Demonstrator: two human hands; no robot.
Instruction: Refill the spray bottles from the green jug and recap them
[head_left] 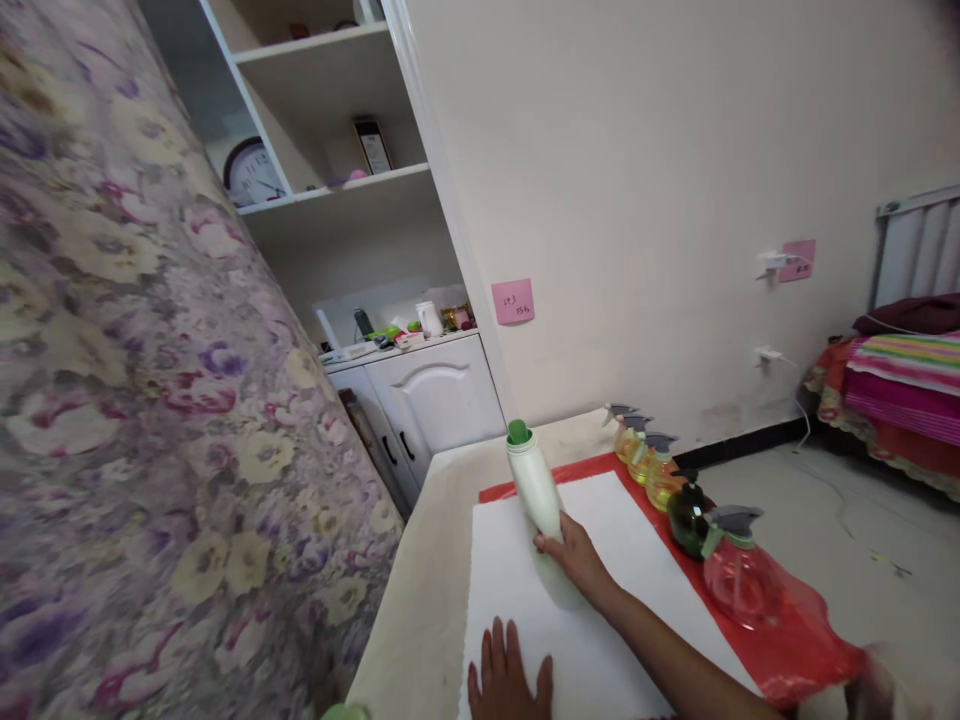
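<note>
My right hand [577, 560] is wrapped around the lower part of a pale green bottle [534, 485]. The bottle tilts up and to the left above a white sheet [600, 520], its uncapped neck showing a darker green spout [517, 432]. Whether its base touches the sheet I cannot tell. My left hand [510, 680] lies flat near the front of the sheet, fingers stretched out and holding nothing. At the bottom edge of the view, a light green rounded object [345, 712] is mostly cut off.
A red plastic sheet [795, 640] lies under the white one. Along its right side stand several spray bottles [742, 580] and a dark green bottle [686, 515]. A floral curtain [187, 420] hangs left; a cabinet [442, 390] stands behind, and a bed [900, 400] is at right.
</note>
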